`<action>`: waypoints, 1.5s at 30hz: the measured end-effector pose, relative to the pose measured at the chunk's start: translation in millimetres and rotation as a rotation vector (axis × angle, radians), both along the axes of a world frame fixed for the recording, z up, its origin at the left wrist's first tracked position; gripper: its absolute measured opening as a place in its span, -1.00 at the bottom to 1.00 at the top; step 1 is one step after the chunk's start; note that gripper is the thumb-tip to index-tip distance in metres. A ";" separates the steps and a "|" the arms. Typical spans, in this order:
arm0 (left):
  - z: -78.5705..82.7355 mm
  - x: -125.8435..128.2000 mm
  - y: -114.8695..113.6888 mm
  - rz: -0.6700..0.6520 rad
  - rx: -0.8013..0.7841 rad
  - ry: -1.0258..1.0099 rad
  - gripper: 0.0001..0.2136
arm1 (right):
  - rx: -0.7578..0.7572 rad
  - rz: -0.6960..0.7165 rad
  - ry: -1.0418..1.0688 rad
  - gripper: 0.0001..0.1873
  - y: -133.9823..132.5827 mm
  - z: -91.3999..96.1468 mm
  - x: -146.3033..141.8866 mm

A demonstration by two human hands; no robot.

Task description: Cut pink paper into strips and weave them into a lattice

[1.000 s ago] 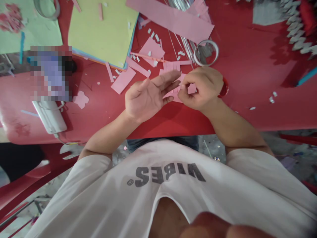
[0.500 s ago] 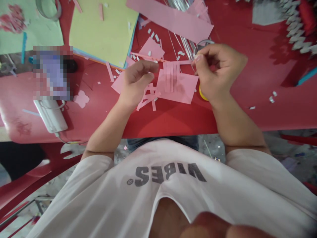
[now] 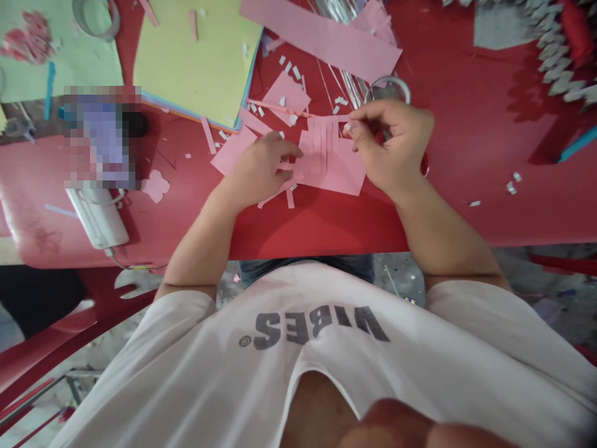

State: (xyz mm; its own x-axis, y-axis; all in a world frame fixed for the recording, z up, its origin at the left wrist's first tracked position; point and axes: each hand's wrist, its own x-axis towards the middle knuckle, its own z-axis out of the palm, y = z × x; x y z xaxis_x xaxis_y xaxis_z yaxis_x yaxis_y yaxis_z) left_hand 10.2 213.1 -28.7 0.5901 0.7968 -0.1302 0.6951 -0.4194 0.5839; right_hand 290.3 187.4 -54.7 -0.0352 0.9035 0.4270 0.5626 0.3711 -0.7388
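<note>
My left hand (image 3: 268, 165) is open, thumb and fingers apart, just left of a pink paper sheet (image 3: 342, 177). Several narrow pink paper strips (image 3: 321, 146) lie side by side on that sheet. More loose strips (image 3: 290, 198) are beneath and beside my left fingers. My right hand (image 3: 389, 143) is closed in a pinch at the sheet's upper right, with what looks like a small white piece of paper (image 3: 347, 127) at its thumb tip. A tape roll (image 3: 389, 87) lies just beyond the right hand, partly hidden by it.
Yellow paper sheets (image 3: 196, 62) are stacked at the back left. A long pink paper band (image 3: 317, 34) and silvery strands (image 3: 347, 84) lie at the back. A white power bank (image 3: 99, 218) with a cable sits at left. White scraps dot the red table (image 3: 466, 143).
My right hand has moved left and slightly toward me, nearer the strips, still pinched. My left hand has come down a little, its fingers reaching toward the pink sheet.
</note>
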 end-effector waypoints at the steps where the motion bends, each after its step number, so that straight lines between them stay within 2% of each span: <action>1: 2.4 -4.2 2.8 0.023 0.013 -0.001 -0.64 | 0.007 -0.003 -0.021 -0.78 -1.0 0.7 0.2; 4: 8.9 -18.9 10.9 0.072 0.033 0.037 -0.71 | 0.032 0.003 -0.058 -0.79 -3.2 1.5 0.0; 7: 11.1 -26.3 13.0 0.064 0.059 0.167 -0.72 | 0.089 0.010 -0.051 -0.78 -4.8 2.0 -1.9; 12: 8.0 -15.2 7.5 -0.020 0.099 0.271 -0.70 | 0.077 0.024 -0.130 -0.74 -9.2 5.2 -5.0; 19: 8.7 -2.7 4.5 -0.054 0.117 0.291 -0.73 | 0.179 0.137 -0.249 -0.81 -11.6 4.1 -4.4; 22: 4.7 -2.3 5.5 -0.036 0.107 0.247 -0.75 | 0.206 0.146 -0.251 -0.81 -10.6 0.5 -3.7; 29: -18.6 -2.4 12.3 0.027 0.058 0.070 -0.87 | 0.101 0.135 -0.278 -0.73 -10.2 -6.3 -2.6; 34: -19.6 -0.9 11.8 0.012 0.047 0.049 -0.88 | 0.091 0.150 -0.261 -0.73 -9.4 -7.7 -2.6; 39: -17.9 1.3 9.8 -0.036 0.053 0.068 -0.73 | 0.068 0.167 -0.253 -0.74 -11.1 -7.9 -1.8; 45: -30.4 5.3 12.1 -0.014 0.106 0.077 -0.83 | 0.145 0.190 -0.285 -0.79 -12.2 -5.1 -4.5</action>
State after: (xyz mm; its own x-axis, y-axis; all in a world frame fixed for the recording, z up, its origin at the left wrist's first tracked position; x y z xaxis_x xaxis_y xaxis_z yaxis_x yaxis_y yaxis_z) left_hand 15.5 225.2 -59.2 0.5929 0.8001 -0.0914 0.7299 -0.4859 0.4807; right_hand 285.7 175.2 -59.8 -0.3327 0.8003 0.4988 0.6493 0.5780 -0.4943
